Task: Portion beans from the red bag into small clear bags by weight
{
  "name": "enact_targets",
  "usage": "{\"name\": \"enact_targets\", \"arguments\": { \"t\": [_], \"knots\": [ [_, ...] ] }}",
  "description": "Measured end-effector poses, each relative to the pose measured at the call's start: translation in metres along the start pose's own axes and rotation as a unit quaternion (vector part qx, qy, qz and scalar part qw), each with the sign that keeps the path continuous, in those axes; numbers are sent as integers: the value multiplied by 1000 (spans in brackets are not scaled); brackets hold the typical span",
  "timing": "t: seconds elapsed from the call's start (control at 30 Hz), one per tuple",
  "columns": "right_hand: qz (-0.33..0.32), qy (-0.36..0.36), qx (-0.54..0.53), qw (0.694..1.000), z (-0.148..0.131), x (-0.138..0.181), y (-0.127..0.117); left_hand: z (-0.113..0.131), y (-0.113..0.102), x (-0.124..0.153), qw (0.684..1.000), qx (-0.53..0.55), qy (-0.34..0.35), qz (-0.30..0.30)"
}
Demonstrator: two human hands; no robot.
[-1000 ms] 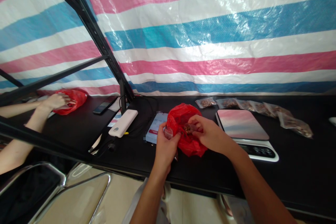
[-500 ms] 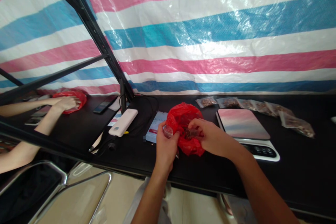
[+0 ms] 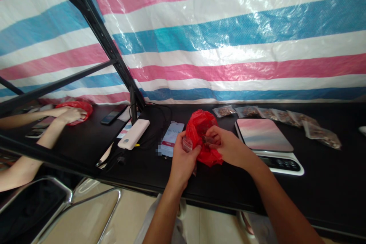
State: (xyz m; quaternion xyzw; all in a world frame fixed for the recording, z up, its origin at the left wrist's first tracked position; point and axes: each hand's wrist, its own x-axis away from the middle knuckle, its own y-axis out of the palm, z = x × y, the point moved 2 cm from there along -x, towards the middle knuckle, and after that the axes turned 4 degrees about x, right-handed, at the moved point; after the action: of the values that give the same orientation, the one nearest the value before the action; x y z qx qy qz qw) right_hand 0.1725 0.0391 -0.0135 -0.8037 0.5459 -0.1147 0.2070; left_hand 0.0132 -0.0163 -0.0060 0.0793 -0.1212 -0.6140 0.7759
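Note:
A crumpled red plastic bag [image 3: 200, 122] stands with its mouth open between my hands on the black table. My left hand [image 3: 183, 160] is closed at its left side, gripping a small clear plastic bag [image 3: 187, 144] against the red one. Over the red bag's mouth, my right hand [image 3: 230, 148] pinches a small see-through, brownish thing [image 3: 211, 140]; its kind is hard to make out. A phone [image 3: 174, 135] with a lit screen lies just left of my left hand. To the right is a white kitchen scale [image 3: 264, 135] with a shiny top.
Several clear bags of brown pieces [image 3: 250, 111] lie in a row behind the scale. A white power bank [image 3: 134, 133] and black cables sit at left beside a black metal frame post [image 3: 121, 61]. Beyond it, another person's hand [image 3: 73, 115] reaches into a red bag [image 3: 87, 112].
My left hand has shifted slightly right and the red bag has bunched narrower, showing more of the phone. My right hand stays at the bag's mouth, its fingers slightly raised.

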Motion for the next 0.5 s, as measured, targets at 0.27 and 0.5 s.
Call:
{"name": "enact_targets", "arguments": {
  "t": [0.27,0.5],
  "knots": [
    [18,-14,65,998,0,-1,-1,0,1,0,1000,7,1,-7],
    [-22,-40,64,997,-8,5,-2,3,2,-1,1000,-14,21,4]
  ]
}}
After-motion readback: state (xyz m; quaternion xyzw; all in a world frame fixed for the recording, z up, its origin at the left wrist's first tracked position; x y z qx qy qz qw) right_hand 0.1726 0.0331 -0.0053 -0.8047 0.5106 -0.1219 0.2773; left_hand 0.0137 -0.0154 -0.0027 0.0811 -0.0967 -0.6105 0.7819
